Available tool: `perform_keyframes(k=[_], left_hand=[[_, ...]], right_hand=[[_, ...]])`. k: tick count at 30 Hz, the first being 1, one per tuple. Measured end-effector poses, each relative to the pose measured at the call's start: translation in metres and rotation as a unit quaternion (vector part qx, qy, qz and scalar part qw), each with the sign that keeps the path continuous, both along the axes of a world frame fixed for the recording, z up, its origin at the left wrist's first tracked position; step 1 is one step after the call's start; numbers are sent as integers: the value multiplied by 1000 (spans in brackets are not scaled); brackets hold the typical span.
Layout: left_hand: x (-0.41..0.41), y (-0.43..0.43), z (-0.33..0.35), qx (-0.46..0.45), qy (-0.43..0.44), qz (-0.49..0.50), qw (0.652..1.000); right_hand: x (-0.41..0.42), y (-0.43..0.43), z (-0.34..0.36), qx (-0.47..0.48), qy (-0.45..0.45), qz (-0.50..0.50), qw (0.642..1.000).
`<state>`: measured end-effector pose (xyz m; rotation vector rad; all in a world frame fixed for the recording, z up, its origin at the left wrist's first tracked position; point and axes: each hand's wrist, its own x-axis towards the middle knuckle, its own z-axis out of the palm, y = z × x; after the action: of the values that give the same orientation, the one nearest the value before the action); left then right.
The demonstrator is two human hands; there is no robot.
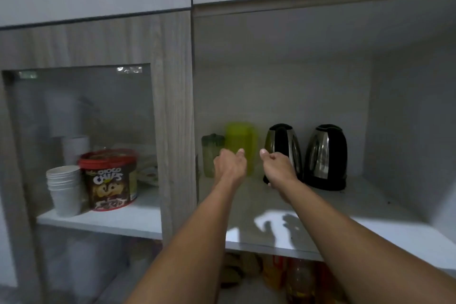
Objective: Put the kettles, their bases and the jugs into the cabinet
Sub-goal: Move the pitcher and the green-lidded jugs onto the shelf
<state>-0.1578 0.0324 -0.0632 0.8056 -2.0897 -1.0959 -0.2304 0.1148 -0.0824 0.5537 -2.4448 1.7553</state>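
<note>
Two steel-and-black kettles stand at the back of the cabinet shelf (370, 207): the left kettle (283, 146) and the right kettle (325, 155). Left of them stand a bright green jug (240, 141) and a smaller dull green jug (209, 153). Both my arms reach into the cabinet. My left hand (230, 163) hovers in front of the bright green jug, fingers loose, holding nothing. My right hand (277, 164) is just in front of the left kettle, fingers curled, nothing visibly gripped. The kettles' bases are hard to make out beneath them.
A glass-fronted cabinet door (172, 106) stands at the left; behind it are a stack of white paper cups (64, 187) and a Choco Chips tub (109, 180). Bottles and packets sit on the lower shelf (283, 276). Shelf space right of the kettles is bare.
</note>
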Motion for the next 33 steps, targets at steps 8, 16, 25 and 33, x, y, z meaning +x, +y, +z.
perform_keyframes(k=[8, 16, 25, 33], left_hand=[[144, 50, -24, -14, 17, 89, 996], [378, 18, -52, -1, -17, 285, 958], [664, -34, -65, 1, -42, 474, 880], [897, -75, -109, 47, -97, 599, 794]], right_hand=[[119, 32, -17, -35, -18, 109, 993], [296, -14, -48, 13, -68, 251, 966], [571, -94, -44, 17, -106, 449, 887], [788, -150, -94, 70, -133, 547, 823]])
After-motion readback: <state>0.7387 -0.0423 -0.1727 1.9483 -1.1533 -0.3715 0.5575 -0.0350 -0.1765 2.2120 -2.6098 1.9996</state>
